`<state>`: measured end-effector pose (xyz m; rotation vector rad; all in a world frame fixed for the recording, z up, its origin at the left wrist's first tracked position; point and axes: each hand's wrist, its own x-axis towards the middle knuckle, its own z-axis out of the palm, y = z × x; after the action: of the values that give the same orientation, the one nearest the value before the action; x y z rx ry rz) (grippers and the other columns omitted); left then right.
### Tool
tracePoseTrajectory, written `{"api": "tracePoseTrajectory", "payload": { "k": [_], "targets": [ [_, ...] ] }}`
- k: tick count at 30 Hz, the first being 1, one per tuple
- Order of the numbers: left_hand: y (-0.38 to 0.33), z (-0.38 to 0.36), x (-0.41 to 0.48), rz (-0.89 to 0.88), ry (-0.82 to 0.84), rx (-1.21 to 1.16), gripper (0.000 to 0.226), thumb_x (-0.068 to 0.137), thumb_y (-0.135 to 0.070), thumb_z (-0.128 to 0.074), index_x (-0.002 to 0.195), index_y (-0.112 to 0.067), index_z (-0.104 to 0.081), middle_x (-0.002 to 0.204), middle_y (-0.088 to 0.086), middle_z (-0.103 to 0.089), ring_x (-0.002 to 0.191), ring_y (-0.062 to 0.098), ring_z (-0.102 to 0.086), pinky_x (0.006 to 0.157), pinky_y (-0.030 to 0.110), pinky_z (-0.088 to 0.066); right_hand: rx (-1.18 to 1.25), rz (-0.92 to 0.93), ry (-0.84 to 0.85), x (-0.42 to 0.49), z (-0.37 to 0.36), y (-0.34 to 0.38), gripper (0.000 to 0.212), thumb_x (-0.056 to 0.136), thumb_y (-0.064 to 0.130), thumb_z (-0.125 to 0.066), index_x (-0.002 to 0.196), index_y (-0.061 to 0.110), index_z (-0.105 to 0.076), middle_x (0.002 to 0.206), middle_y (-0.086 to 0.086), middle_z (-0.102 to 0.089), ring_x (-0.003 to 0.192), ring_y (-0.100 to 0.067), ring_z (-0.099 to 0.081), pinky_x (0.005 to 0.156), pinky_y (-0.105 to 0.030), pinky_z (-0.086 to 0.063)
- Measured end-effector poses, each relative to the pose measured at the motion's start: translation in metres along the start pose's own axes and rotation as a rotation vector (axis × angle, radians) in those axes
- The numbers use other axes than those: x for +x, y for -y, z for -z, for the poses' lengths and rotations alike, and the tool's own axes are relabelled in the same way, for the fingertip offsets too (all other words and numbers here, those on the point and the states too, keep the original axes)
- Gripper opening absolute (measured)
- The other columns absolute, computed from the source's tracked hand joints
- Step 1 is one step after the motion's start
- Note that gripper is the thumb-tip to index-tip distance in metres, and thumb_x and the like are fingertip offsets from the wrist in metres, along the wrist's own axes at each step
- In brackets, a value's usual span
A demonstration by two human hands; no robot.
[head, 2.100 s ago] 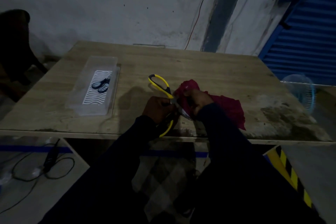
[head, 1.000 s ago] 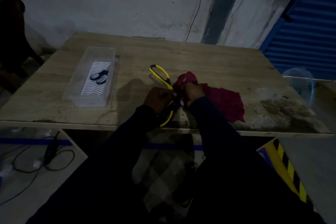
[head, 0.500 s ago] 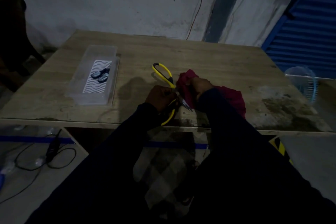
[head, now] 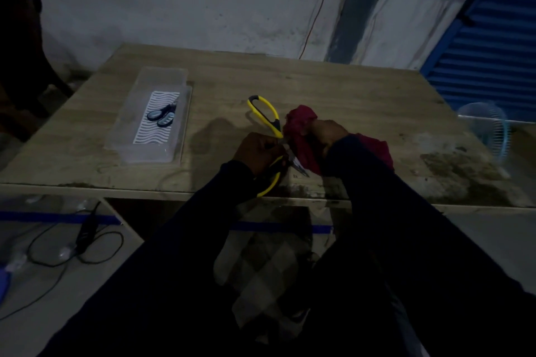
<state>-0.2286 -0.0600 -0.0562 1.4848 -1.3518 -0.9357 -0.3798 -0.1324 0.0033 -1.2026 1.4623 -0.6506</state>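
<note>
Yellow-handled scissors lie spread wide near the front edge of the wooden table. My left hand grips them near the pivot, one handle loop pointing away and the other towards me. My right hand holds a bunched red cloth against the blades, whose tips show just below the cloth. The rest of the cloth lies on the table behind my right sleeve.
A clear plastic tray on the left of the table holds a small blue-grey tool. A pale blue fan stands off the right edge. Cables and a dark adapter lie on the floor at left.
My right hand has slid the bunched cloth a little up and down along the blades. The scissors and my left hand have kept their place.
</note>
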Motion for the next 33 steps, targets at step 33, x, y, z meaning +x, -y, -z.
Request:
{"api": "tracePoseTrajectory", "payload": {
  "k": [33],
  "targets": [
    [0.004, -0.001, 0.006, 0.029, -0.019, -0.023, 0.028, 0.092, -0.022, -0.069, 0.073, -0.004, -0.079, 0.072, 0.017, -0.074, 0.064, 0.021, -0.067, 0.067, 0.035, -0.053, 0.404, -0.103, -0.007, 0.038, -0.022, -0.024, 0.057, 0.061, 0.001, -0.057, 0.117, -0.001, -0.064, 0.115, -0.023, -0.067, 0.104, -0.038, -0.064, 0.094, -0.054, -0.051]
  ]
}}
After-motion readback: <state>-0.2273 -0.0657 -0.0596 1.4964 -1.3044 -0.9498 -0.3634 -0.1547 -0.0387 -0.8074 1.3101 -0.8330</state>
